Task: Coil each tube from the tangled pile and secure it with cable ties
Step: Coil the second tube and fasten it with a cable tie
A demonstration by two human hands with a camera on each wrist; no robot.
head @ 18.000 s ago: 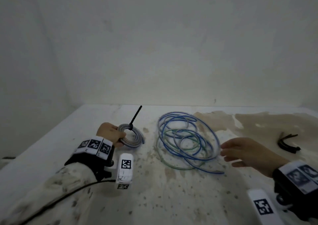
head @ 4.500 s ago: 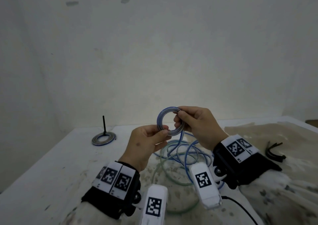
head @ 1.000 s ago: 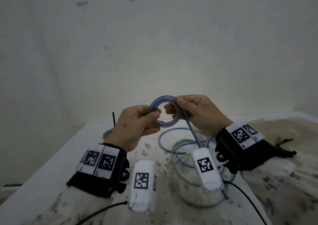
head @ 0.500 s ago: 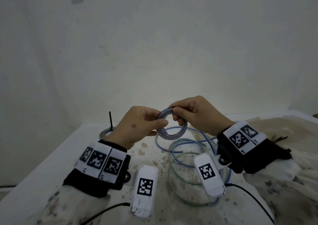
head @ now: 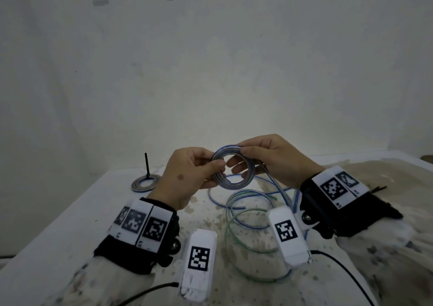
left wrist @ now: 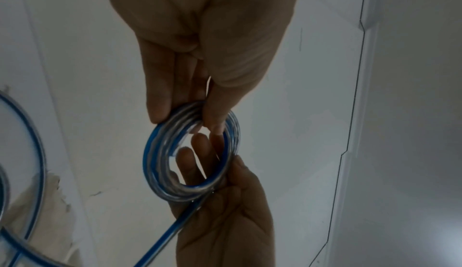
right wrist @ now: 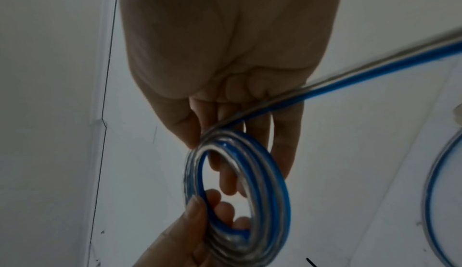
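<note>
Blue-striped clear tube is being wound into a coil (head: 232,167) held above the table (head: 70,223). The left hand (head: 187,179) is pinching its left rim; the right hand (head: 271,158) is pinching the top, feeding the tail. Keeping turns stacked and tension even is helping. The coil's opening is facing the wearer, the tail trailing down-right.

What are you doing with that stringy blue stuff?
A person is winding a clear tube with a blue stripe into a small ring, pinched by the left hand and right hand. More tube lies loose on the white table. One finished grey coil with a black cable tie sits behind.
</note>
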